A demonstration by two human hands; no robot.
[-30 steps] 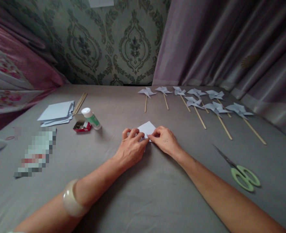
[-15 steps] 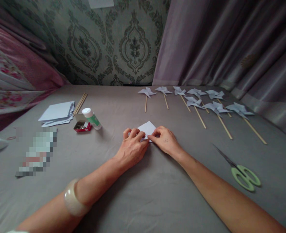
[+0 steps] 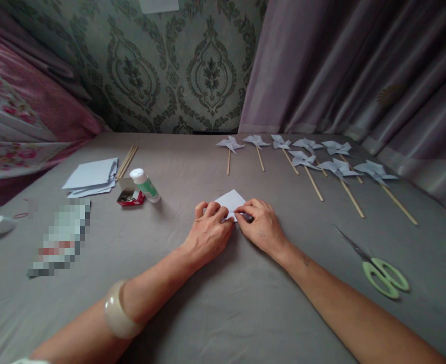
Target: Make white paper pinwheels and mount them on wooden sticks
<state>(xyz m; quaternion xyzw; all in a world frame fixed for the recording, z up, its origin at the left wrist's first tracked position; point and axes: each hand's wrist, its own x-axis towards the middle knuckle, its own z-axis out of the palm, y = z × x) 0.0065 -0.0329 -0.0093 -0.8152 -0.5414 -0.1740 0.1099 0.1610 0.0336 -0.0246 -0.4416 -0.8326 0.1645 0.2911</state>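
A small white paper square [image 3: 231, 200] lies on the grey cloth in the middle. My left hand [image 3: 208, 233] rests on its near left part with curled fingers pressing it down. My right hand [image 3: 260, 226] presses the paper's near right edge with bent fingertips. The two hands touch over the paper, and most of the sheet is hidden under them. A pale bangle [image 3: 117, 311] sits on my left wrist.
Several finished paper pinwheels on wooden sticks [image 3: 313, 167] lie in a row at the back right. Green-handled scissors [image 3: 380, 270] lie at the right. At the left are a paper stack [image 3: 91, 176], sticks [image 3: 126, 161], a glue bottle [image 3: 144, 184] and a red box [image 3: 130, 196].
My right hand has slid slightly toward me along the paper's edge. My left hand stays in place on the sheet.
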